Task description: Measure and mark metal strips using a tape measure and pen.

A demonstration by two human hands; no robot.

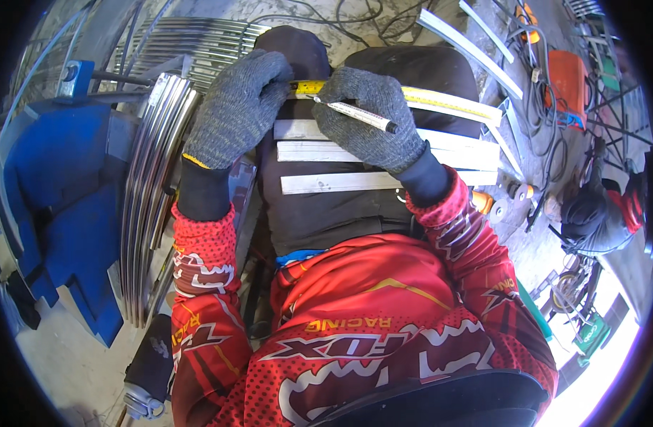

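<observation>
Both my hands wear grey knitted gloves. My right hand (369, 117) is closed around a white marker pen (362, 116) with a black end, its tip pointing left close to a yellow tape measure blade (308, 87). The blade runs sideways over my thighs, along a pale metal strip (476, 116), and passes behind my right hand. At the left end of the blade, my left hand (241, 107) is closed with its fingers curled over it; the fingertips are partly hidden. Several more pale metal strips (319, 183) lie across my dark trousers, nearer to me.
Shiny metal tubes (145, 206) lie bundled at my left, beside blue sheet pieces (63, 213). More bars (219, 46) and loose cables (355, 28) are on the floor ahead. To the right are a red machine (567, 80), grinding discs (498, 208) and another person (600, 213).
</observation>
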